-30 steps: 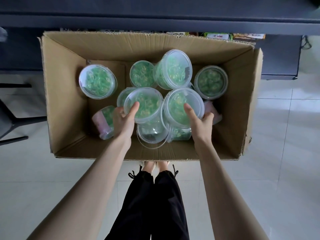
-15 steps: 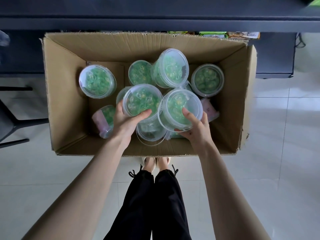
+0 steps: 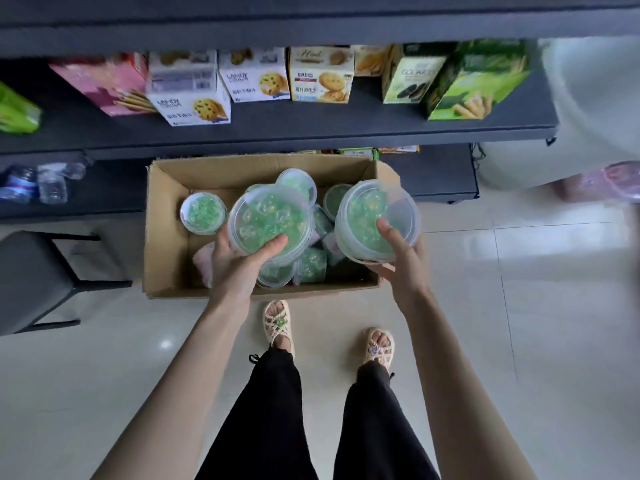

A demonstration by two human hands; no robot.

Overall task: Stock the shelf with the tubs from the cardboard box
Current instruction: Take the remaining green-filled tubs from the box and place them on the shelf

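An open cardboard box (image 3: pixel 166 237) sits on the floor in front of a dark shelf (image 3: pixel 311 133). Several clear tubs of green sweets lie in it, one upright at the left (image 3: pixel 203 213). My left hand (image 3: pixel 239 261) grips one tub (image 3: pixel 268 220) from below, thumb on its lid. My right hand (image 3: pixel 398 258) holds a second tub (image 3: pixel 377 216) the same way. Both tubs are lifted above the box.
Biscuit boxes (image 3: pixel 322 77) stand in a row on the shelf, with a pink box (image 3: pixel 104 84) at the left and green boxes (image 3: pixel 474 84) at the right. Water bottles (image 3: pixel 41 181) lie on the lower shelf. A dark stool (image 3: pixel 34 278) stands left. Someone's white garment (image 3: pixel 588 109) shows at the right.
Both hands have lifted their tubs up out of the box. I have stood up, so the box looks smaller and the stocked shelf has come into view.
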